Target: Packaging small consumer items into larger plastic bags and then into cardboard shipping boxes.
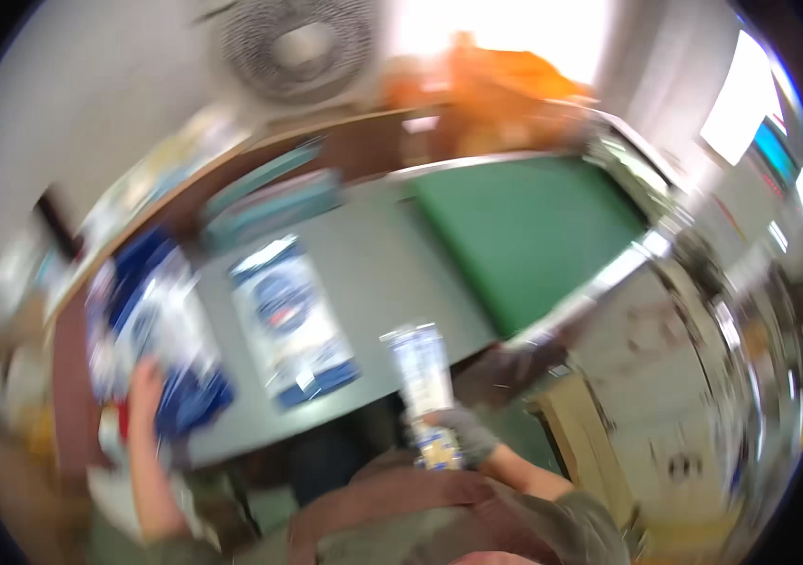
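My right hand [465,435], in a grey glove, grips a long, narrow, clear plastic packet [420,363] with pale contents and a patterned lower end. It holds the packet close to my body, over the table's front edge. My left hand [145,381] is at the near side of a pile of blue-and-white plastic bags [171,325] at the left. Motion blur smears its fingers, so its hold on a bag is unclear. Between the two hands a single flat blue-and-white bag [293,320] lies on the grey table [378,240].
A green board [538,235] covers the table's right part. Teal boxes [274,202] stand at the back, below a wooden ledge. Behind are a fan [298,47] and an orange plastic bag [505,85]. Cardboard boxes [646,348] stand at the right, beside the table.
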### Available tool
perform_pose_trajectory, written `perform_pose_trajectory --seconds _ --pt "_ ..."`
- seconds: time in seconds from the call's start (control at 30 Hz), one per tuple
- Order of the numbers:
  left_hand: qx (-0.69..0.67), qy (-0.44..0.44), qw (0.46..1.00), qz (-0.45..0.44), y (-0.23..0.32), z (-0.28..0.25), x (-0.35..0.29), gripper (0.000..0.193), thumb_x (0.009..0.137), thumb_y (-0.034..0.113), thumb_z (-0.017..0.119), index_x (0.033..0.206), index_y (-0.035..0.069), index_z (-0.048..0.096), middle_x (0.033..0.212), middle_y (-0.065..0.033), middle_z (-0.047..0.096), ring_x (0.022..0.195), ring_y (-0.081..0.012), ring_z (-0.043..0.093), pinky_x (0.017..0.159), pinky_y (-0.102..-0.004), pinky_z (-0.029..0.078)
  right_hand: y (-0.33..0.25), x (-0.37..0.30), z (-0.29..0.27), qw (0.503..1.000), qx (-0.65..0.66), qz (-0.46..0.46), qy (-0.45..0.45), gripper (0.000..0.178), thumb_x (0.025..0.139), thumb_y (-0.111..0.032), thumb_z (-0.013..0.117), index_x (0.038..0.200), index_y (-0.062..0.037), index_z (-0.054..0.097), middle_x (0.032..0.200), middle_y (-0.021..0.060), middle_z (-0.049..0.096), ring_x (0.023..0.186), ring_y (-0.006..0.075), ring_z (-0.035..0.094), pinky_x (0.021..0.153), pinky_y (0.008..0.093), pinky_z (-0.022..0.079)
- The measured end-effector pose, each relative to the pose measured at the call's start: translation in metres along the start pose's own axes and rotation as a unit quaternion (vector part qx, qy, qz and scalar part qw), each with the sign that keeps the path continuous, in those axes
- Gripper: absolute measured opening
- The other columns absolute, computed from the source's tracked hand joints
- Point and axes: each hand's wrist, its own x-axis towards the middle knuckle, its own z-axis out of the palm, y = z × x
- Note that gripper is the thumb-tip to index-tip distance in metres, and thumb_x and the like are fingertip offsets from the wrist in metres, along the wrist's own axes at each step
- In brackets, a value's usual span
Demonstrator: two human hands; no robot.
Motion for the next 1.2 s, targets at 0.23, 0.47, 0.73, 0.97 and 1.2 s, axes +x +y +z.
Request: perform_pose_trajectory --seconds 0.23,0.47,0.73,0.97,1.2 --pt "-0.204 -0.003 0.975 -0.089 0.092 0.03 0.055 0.052 0.093 0.045 0.05 0.077 -0.003 0.064 0.063 -0.0166 0.057 0.064 -0.0215 0.055 0.072 -0.034 0.045 -0.001 -0.007 -0.021 0.996 0.04 -0.066 -0.039 0.067 0.075 -0.011 0.066 0.136 -0.0078 0.037 0.091 0.011 0.054 0.068 0.0195 0.057 0.059 0.0321 0.05" --pt "-0.193 0.084 0.969 -0.132 0.066 0.033 0.035 0.065 0.095 0.054 0.038 0.08 -0.004 0.063 0.069 -0.0174 0.059 0.068 -0.0264 0.057 0.075 -0.037 0.044 0.007 0.001 -0.014 0.993 0.02 -0.038 -0.11 0.065 0.078 -0.012 0.064 0.136 -0.0096 0.036 0.091 0.0099 0.051 0.069 0.0189 0.053 0.058 0.0308 0.047" --pt "-0.214 0.065 0.968 -0.109 0.083 0.03 0.032 0.053 0.094 0.048 0.047 0.075 0.0 0.059 0.059 -0.0108 0.049 0.058 -0.0172 0.049 0.059 -0.0344 0.041 0.008 0.0 -0.006 0.996 0.031 -0.037 -0.081 0.069 0.071 -0.011 0.069 0.132 -0.0048 0.038 0.083 0.0111 0.054 0.06 0.0172 0.053 0.053 0.0287 0.047" --pt "0.013 0.029 0.995 -0.098 0.118 0.043 0.033 0.063 0.094 0.055 0.037 0.066 0.003 0.059 0.063 -0.0212 0.057 0.065 -0.0421 0.055 0.058 -0.0447 0.04 0.007 -0.005 0.006 0.998 0.006 -0.034 -0.058 0.067 0.073 -0.012 0.07 0.132 -0.0032 0.039 0.086 0.0111 0.056 0.062 0.0162 0.057 0.053 0.0286 0.05" --pt "0.02 0.065 0.99 -0.122 0.129 0.047 0.038 0.061 0.096 0.053 0.032 0.074 0.004 0.063 0.067 -0.0209 0.061 0.071 -0.0416 0.06 0.066 -0.0485 0.044 0.011 -0.002 -0.002 0.996 -0.039 -0.019 -0.083 0.07 0.07 -0.018 0.072 0.131 -0.0011 0.041 0.088 0.0111 0.059 0.067 0.0164 0.058 0.059 0.0286 0.051"
